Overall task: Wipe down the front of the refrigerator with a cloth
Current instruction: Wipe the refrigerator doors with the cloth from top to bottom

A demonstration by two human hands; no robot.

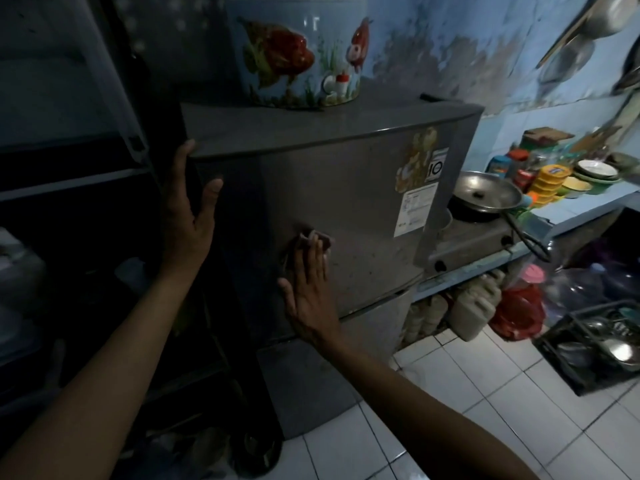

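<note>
A grey two-door refrigerator [353, 202] fills the middle of the head view, with stickers at the upper right of its top door. My right hand [308, 292] lies flat against the top door, fingers pointing up, pressing a small dark reddish cloth [317, 239] onto the door. Most of the cloth is hidden under my fingers. My left hand [188, 209] grips the upper left edge of the top door, thumb on the front face and fingers around the side.
A ceramic water dispenser painted with fish [301, 53] stands on the refrigerator top. To the right are a gas stove with a steel pan [485, 195], a counter of bowls and jars, jugs below, and a dish crate [595, 348] on the white tiled floor. Dark shelves stand left.
</note>
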